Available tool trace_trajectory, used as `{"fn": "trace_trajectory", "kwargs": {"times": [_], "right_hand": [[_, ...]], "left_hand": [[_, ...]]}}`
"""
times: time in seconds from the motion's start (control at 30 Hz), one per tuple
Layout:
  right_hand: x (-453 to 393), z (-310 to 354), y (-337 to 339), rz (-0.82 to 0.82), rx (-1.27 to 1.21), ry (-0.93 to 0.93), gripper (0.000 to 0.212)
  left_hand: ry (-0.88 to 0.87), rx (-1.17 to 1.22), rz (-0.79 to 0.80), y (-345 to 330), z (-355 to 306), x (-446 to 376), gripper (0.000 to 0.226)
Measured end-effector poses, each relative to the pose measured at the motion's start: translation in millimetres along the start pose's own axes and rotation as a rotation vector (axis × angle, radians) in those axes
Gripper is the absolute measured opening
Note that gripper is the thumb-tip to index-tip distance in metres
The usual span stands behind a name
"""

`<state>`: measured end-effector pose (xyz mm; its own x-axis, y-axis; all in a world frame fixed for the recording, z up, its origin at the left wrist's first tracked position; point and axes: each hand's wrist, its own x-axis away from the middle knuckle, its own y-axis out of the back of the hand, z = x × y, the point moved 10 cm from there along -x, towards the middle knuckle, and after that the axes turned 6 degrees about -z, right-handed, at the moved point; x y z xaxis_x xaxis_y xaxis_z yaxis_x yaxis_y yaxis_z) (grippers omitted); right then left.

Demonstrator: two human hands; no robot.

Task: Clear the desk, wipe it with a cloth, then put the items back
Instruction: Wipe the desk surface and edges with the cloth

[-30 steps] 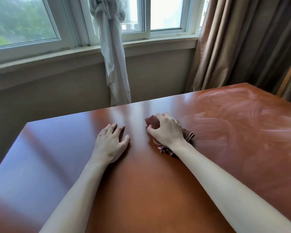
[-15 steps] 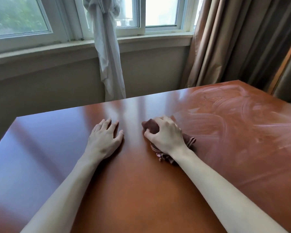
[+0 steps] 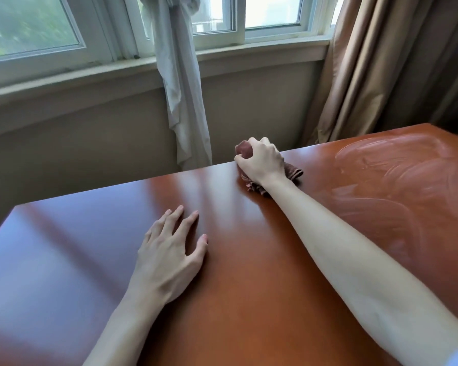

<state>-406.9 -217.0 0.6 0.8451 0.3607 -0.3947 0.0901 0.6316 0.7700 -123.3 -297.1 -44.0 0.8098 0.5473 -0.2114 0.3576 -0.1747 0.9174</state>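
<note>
A glossy reddish-brown desk fills the lower view. My right hand grips a crumpled brown cloth at the desk's far edge, arm stretched forward. The cloth shows beside the wrist and above the thumb; most of it is hidden under the hand. My left hand rests flat on the desk nearer to me, fingers spread and straight. Damp wipe streaks cover the desk's right part.
Behind the desk is a wall under a window sill. A tied white curtain hangs down behind the far edge, left of the cloth. Brown drapes hang at the back right corner.
My right hand has pushed the cloth away from me, from the desk's middle to its far edge. My left hand stays flat on the desk.
</note>
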Motion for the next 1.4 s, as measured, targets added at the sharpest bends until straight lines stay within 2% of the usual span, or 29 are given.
{"fn": "trace_trajectory", "kwargs": {"times": [0.13,0.33,0.47,0.67,0.83,1.1,1.23,1.4], "right_hand": [[82,4,36,0.050,-0.030,0.057,0.030],[238,15,112,0.067,-0.080,0.183,0.032],[294,17,138,0.098,-0.099,0.239,0.033],[240,15,116,0.116,-0.085,0.182,0.032],[130,0,63,0.069,-0.047,0.079,0.029],[-36,-16,-5,-0.002,0.029,-0.025,0.031],[-24,-12,1,-0.002,0.053,-0.010,0.032],[80,-5,45,0.050,0.029,0.065,0.032]], "left_hand": [[-0.005,-0.020,0.019,-1,-2,-1,0.061],[-0.026,-0.047,0.049,-3,-7,3,0.061],[-0.034,-0.056,0.056,-3,-8,5,0.061],[-0.049,-0.049,0.045,-3,-8,4,0.061],[-0.048,-0.027,0.027,-5,-2,1,0.076],[-0.018,0.012,-0.024,-3,5,-4,0.070],[-0.013,0.030,-0.002,-1,3,-1,0.074],[-0.032,-0.017,0.046,-2,-3,1,0.073]]}}
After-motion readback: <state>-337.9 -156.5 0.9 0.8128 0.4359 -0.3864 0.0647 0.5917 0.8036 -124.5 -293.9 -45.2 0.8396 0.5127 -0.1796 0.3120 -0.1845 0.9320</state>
